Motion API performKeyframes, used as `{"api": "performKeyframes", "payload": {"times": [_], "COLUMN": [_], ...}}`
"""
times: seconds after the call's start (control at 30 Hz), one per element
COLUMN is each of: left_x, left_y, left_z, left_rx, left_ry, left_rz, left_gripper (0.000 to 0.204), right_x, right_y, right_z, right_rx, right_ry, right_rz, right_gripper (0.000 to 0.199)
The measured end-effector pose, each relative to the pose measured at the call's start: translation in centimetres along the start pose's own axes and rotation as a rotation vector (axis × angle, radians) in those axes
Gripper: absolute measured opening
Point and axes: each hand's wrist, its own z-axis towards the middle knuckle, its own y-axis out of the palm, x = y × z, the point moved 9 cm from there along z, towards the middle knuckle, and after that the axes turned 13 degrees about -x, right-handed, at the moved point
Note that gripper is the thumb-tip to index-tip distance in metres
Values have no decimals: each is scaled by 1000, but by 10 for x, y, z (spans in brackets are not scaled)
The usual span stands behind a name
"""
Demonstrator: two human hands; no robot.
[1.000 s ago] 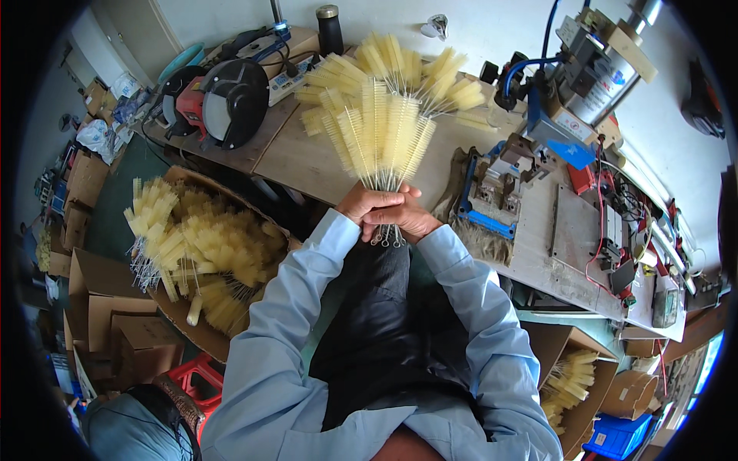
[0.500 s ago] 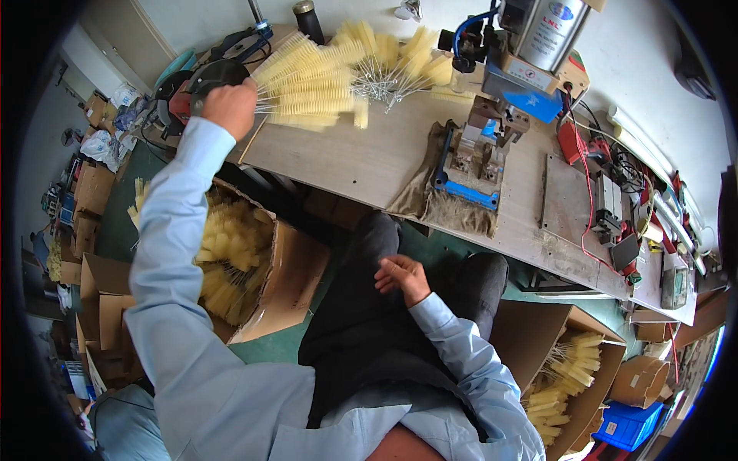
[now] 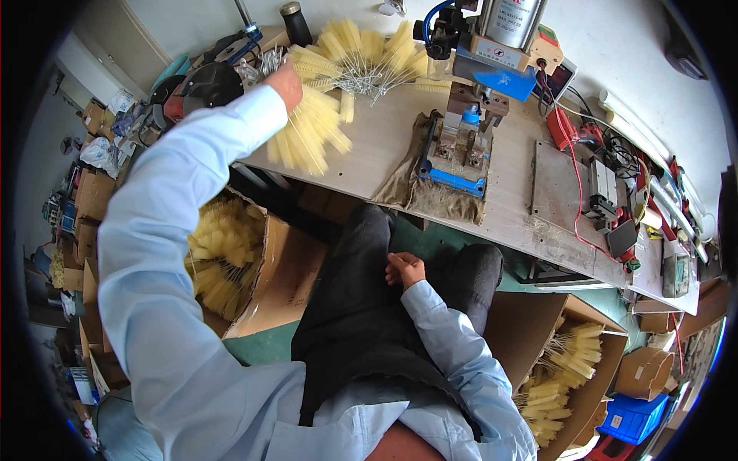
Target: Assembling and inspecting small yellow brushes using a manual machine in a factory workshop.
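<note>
Left hand [image 3: 287, 83] raised over tabletop [image 3: 377, 146], fingers gripping bundle of yellow bristle brushes [image 3: 311, 134]. Right hand [image 3: 405, 270] loosely curled on lap, holding nothing. Cardboard box [image 3: 261, 269] left holds yellow brushes; another box [image 3: 584, 369] right too.

An open brown cardboard box [image 3: 265, 276] of yellow brushes stands below the raised left hand [image 3: 288, 83]; a second one [image 3: 573, 361] sits right of the right hand [image 3: 405, 269], beside a blue crate [image 3: 630, 426].
</note>
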Motion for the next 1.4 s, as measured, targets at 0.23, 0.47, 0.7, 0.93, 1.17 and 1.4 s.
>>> {"api": "performKeyframes", "payload": {"times": [0.23, 0.47, 0.7, 0.93, 1.17, 1.4], "left_x": [59, 15, -48, 132, 213, 234], "left_y": [-16, 12, 52, 19, -91, -97], "left_z": [13, 1, -64, -92, -94, -101], "left_rx": [-245, -6, 220, 310, 332, 260], "left_ry": [112, -125, -263, 266, 641, 878], "left_rz": [295, -114, -855, -2953, -3333, -3465], "left_gripper": [36, 24, 27, 24, 28, 23], "right_x": [-3, 3, -2, -93, -218, -215], "right_y": [6, -5, -5, 48, 90, 97], "right_z": [8, 3, 4, -26, -29, -7], "right_rx": [-30, -1, -1, -29, 132, 67], "right_ry": [-6, 13, -26, -359, -625, -522], "right_rz": [-12, 25, -82, -166, -304, -230], "right_gripper": [25, 23, 22, 22, 31, 26]}}
